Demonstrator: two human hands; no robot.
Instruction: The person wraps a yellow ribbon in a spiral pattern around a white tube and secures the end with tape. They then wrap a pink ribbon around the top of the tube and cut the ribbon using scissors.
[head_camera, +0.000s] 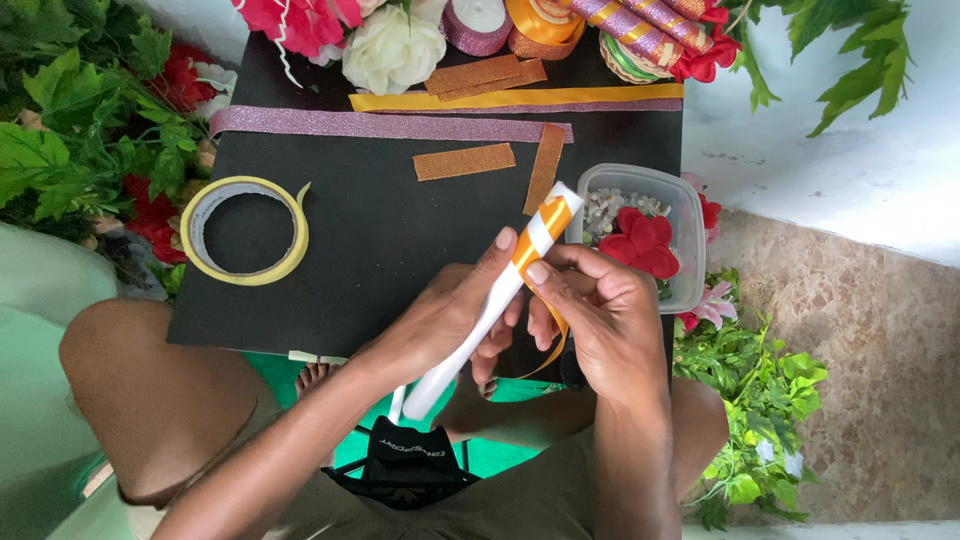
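Left hand (450, 315) gripping a white paper-wrapped stick (487, 310), right hand (590, 310) pinching shiny orange ribbon (530, 247) wound around it, above black foam sheet (370, 230), yellow tape roll (245, 231) nearby

The top edge cut off the ribbon rolls (540, 22) and pink flower (300, 20). The left hand (450, 320) hid the white tube's (470, 335) middle; the container's (690, 215) small contents were indistinct.
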